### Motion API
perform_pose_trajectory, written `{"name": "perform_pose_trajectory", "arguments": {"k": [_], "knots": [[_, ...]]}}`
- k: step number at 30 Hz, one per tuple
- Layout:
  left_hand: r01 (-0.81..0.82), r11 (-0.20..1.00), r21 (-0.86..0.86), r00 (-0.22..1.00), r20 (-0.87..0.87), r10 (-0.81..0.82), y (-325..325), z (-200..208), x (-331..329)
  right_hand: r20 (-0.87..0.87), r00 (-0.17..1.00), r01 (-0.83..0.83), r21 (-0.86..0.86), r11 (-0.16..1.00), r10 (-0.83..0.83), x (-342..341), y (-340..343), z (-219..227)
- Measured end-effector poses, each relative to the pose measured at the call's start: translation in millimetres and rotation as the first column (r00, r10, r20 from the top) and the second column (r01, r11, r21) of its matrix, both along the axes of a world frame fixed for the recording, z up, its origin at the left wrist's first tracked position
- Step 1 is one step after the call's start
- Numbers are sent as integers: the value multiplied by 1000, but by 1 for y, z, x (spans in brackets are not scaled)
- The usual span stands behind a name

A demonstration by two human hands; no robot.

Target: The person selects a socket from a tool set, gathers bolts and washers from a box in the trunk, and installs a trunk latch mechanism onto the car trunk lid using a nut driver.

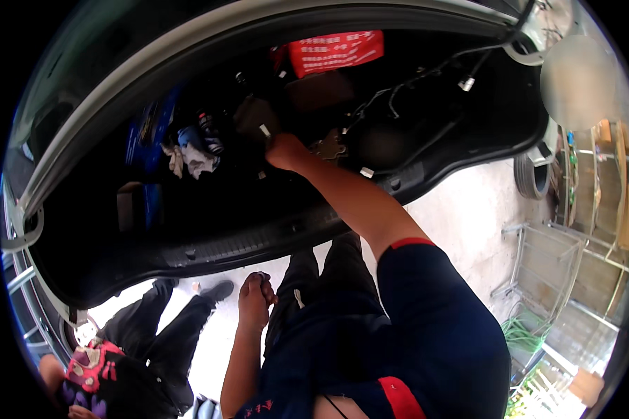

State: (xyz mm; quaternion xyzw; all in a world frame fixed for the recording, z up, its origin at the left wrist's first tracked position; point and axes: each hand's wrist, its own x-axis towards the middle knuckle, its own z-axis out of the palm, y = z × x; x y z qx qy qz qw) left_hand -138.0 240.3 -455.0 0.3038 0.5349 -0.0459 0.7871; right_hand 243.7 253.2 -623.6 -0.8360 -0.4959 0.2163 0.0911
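Note:
My right arm stretches into the dark boot of a car. There my right hand (284, 151) is closed, its fingers bent out of sight. A small white piece (264, 130) shows at its fingertips, but I cannot tell whether it is gripped. Just right of the hand lies a flat brownish metal bracket (330, 146). My left hand (256, 297) hangs in front of the bumper with its fingers curled together. Something dark shows at its top, too small to name.
In the boot are a red printed bag (337, 52), crumpled white cloths (199, 160), a blue case (147, 133) and a wire harness (398, 87). The boot sill (293, 227) crosses before me. Another person (140, 349) is at lower left. A metal rack (548, 262) and tyre (531, 176) stand right.

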Motion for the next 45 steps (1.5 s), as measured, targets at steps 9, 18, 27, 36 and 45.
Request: {"name": "perform_pose_trajectory", "arguments": {"k": [9,18,27,36,45], "knots": [[-3,1000,-13,1000,-30,3,14,-17,-18,-393,461,861,-21,509,-796,1,-156,67],[-77,983,166,997,-8,79,-1,-18,2,-557,465,770,-129,625,-688,0,-111,73],[-459,7,889,843,437,-314,-35,212,14,-995,88,593,85,801,40,-195,-220,382],[-712,-393,582,651,337,-680,-122,356,-19,-993,-116,338,-6,941,35,-248,-262,500],[-528,524,668,689,698,-195,-114,324,26,-994,-92,418,-96,903,-62,-253,-296,464]]}}
